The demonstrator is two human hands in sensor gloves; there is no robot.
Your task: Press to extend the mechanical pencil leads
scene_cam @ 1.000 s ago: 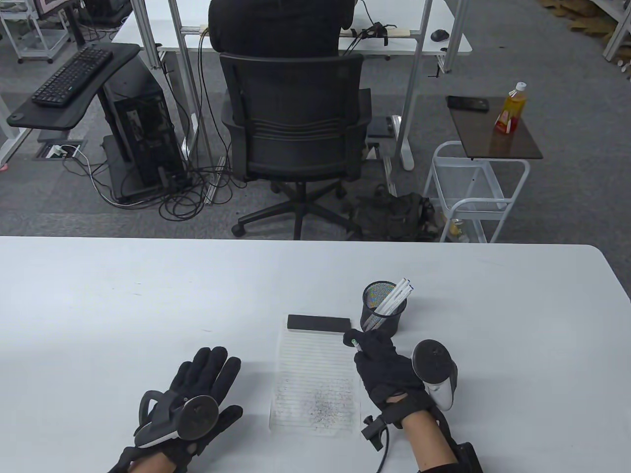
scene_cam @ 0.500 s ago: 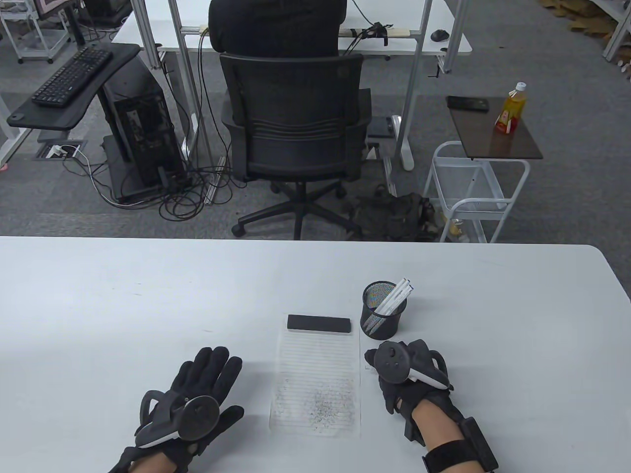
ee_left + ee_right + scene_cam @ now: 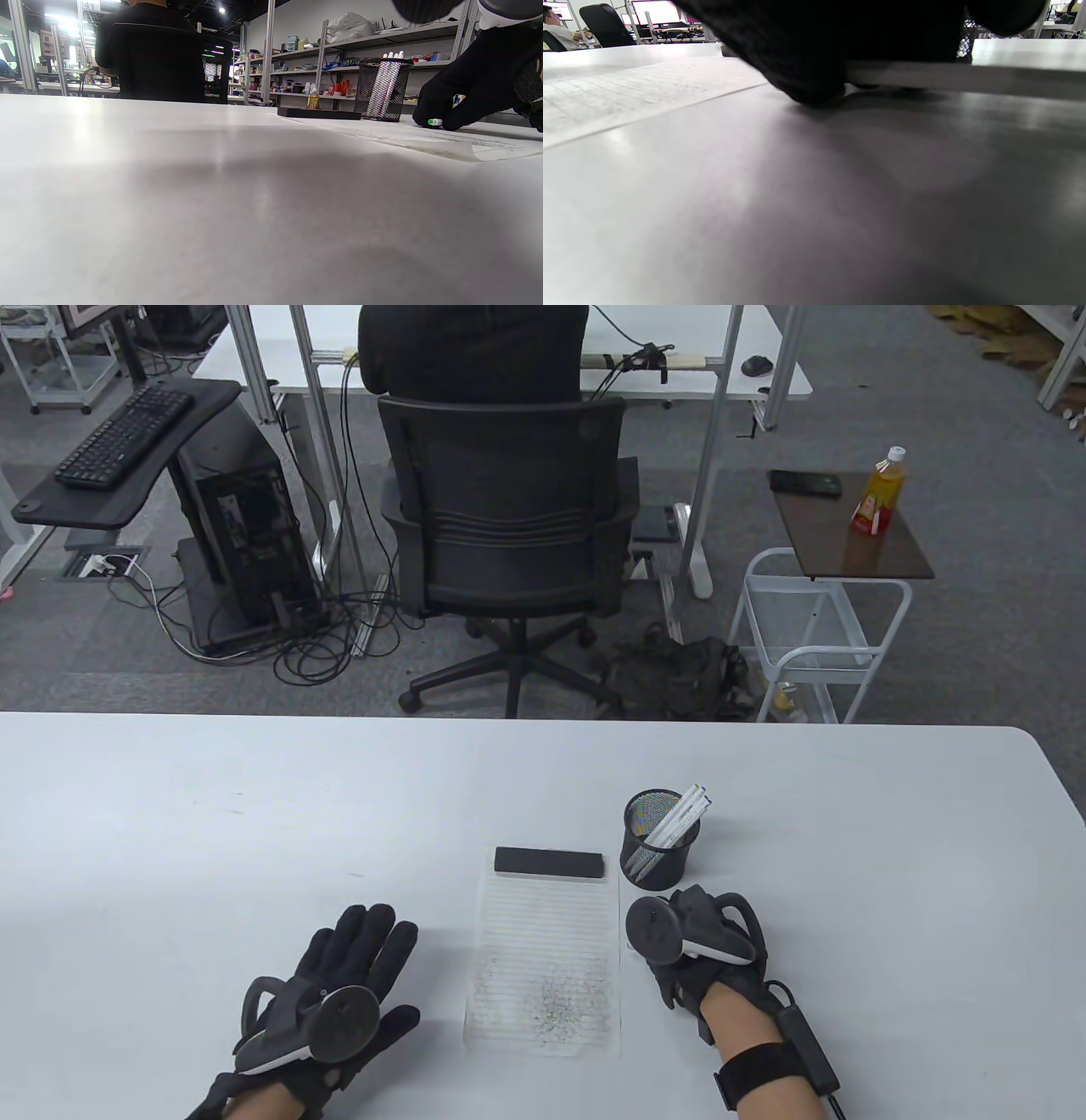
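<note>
My right hand (image 3: 679, 976) lies palm down on the table just right of the lined paper (image 3: 543, 959), its tracker on top. In the left wrist view its fingertips (image 3: 449, 116) pinch a mechanical pencil with a green end (image 3: 433, 122) down at the table. The right wrist view shows the white pencil barrel (image 3: 946, 76) lying low along the table under my fingers (image 3: 814, 63). The pencil is hidden in the table view. My left hand (image 3: 356, 959) rests flat and open on the table, left of the paper, holding nothing.
A black mesh cup (image 3: 660, 841) with several white pencils (image 3: 679, 814) stands just beyond my right hand. A black block (image 3: 550, 863) lies on the paper's top edge. The paper's lower part carries pencil marks (image 3: 547, 1005).
My right hand has turned from holding the pencil upright to palm down, and has lowered the pencil to the table beside the paper. My left hand has not moved.
</note>
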